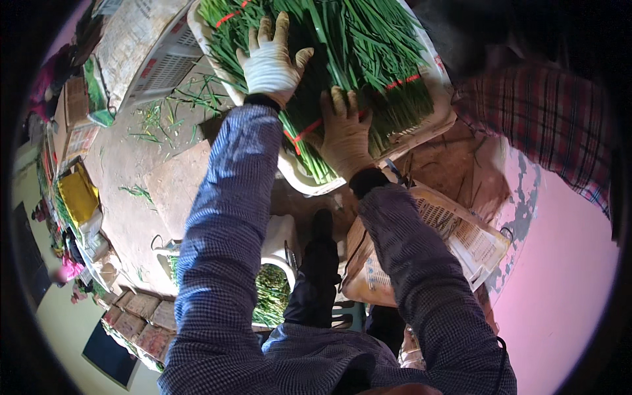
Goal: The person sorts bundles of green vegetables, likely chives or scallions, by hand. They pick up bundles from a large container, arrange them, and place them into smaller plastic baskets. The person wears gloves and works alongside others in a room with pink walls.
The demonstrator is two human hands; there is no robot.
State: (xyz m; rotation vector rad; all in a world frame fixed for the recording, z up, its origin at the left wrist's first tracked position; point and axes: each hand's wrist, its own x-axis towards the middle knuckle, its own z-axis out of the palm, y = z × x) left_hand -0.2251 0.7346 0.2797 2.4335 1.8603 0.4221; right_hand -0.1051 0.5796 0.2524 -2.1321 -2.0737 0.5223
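Note:
Bundles of long green chives (388,46), bound with red bands, fill a white plastic crate (224,79) in front of me. My left hand (273,66), in a white glove with yellowed fingertips, lies with fingers spread on the bundles at the crate's left side. Nearer to me, my right hand (345,135), in a dirty tan glove, rests on a bundle by the near rim with its fingers stretched forward. Next to it a red band (306,130) circles the stalks. Neither hand grips anything that I can see.
Beside my right forearm stands a crate lined with newspaper (477,247). A plaid garment (546,125) hangs over the right, before a pink wall (559,270). On the left are a paper-covered crate (164,72), chive scraps (161,125), a yellow bag (79,195) and stacked cartons (141,306).

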